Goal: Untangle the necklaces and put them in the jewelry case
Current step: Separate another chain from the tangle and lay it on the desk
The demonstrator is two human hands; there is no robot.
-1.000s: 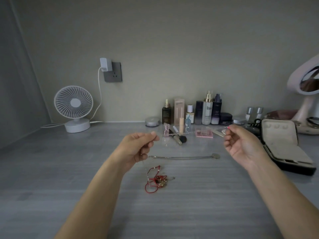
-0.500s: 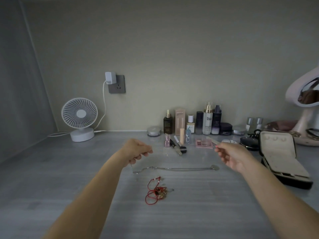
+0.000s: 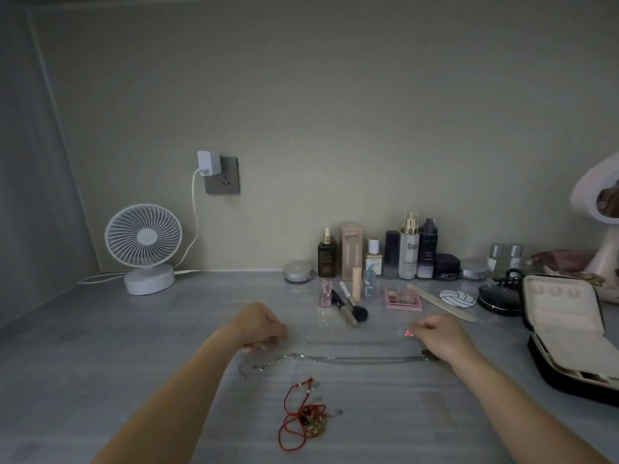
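my left hand (image 3: 261, 326) and right hand (image 3: 435, 336) drop lower, pinching the thin chain (image 3: 351, 343) taut: one freed, red tangle (image 3: 301, 418) left.

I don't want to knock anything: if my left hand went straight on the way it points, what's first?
Probably the round silver jar, though depth is unclear; only bare table lies before the left hand pinching the thin chain.

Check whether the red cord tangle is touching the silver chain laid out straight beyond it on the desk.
Apart. The head view shows a strip of bare desk between the top of the red cord tangle and the silver chain.
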